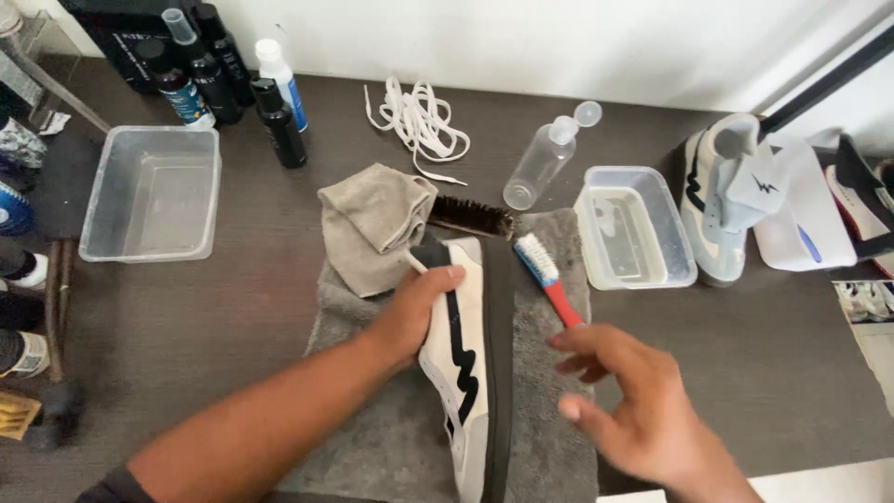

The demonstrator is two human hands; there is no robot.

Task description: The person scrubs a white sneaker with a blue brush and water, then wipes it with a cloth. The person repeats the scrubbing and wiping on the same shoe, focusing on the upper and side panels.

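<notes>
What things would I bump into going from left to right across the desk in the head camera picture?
Big clear plastic tub → black bottle → grey cloth → left hand holding the white sneaker → toothbrush → small clear tub → second sneaker, standing upright.

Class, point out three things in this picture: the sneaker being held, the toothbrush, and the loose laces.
sneaker (463,359), head view, on its white side panel.
toothbrush (562,303), head view, on its red handle.
laces (419,121), head view, on the middle of the white bundle.
</notes>
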